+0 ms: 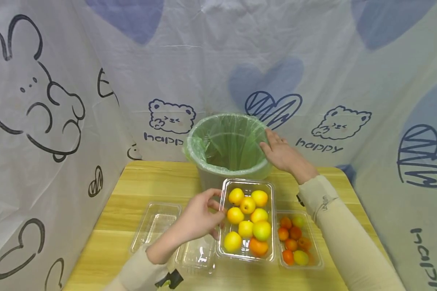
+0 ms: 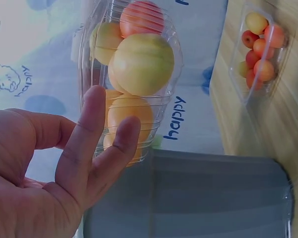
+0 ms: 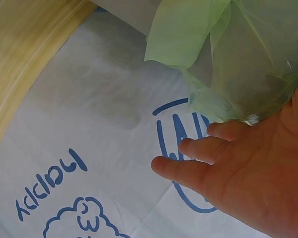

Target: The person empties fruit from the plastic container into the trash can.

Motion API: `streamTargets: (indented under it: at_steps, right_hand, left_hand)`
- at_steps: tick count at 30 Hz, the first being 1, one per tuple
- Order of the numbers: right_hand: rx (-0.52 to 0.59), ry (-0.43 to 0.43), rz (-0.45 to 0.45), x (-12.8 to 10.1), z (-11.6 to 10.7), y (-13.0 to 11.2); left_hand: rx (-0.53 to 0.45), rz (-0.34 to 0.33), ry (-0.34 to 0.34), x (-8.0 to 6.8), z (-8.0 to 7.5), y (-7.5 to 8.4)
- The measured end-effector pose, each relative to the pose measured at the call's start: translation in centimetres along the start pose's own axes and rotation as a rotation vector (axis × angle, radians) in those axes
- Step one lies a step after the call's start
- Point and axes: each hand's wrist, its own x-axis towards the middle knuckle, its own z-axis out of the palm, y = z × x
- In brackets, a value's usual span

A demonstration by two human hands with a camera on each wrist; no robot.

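My left hand (image 1: 201,216) holds a clear plastic container (image 1: 266,258) by its left side, tilted above the table in front of the bin. Inside lie several round yellow fruits (image 1: 247,205) and one orange fruit (image 1: 258,246). In the left wrist view, fingers (image 2: 124,134) lie against the ribbed wall of the container. My right hand (image 1: 282,153) rests at the right rim of a bin (image 1: 218,174) lined with a green bag (image 1: 233,149). Its fingers (image 3: 181,171) stretch out straight past the bag's edge in the right wrist view.
A second clear container (image 1: 300,264) with red, orange and yellow-green fruits stands at the right of the wooden table (image 1: 160,178). On the left are two clear plastic containers without fruit (image 1: 156,222). A printed cloth (image 1: 211,72) hangs around the table.
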Motion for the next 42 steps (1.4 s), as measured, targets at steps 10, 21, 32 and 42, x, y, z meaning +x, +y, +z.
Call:
streamTargets:
  at_steps: [10,21,32,42]
  right_hand:
    - [0.01,-0.002,0.004,0.0,0.1,0.1]
    - [0.019,-0.008,-0.007,0.1,0.1,0.1]
    - [0.03,0.007,-0.039,-0.1,0.0,0.3]
    - [0.01,0.013,-0.037,0.0,-0.1,-0.1]
  left_hand:
    - [0.036,0.03,-0.027,0.0,-0.5,1.7]
    - [0.015,0.071,-0.061,0.7,-2.8,3.9]
    - [0.014,0.087,0.005,1.9,-5.0,6.7]
    - [-0.041,0.075,0.106,4.9,-7.4,7.0]
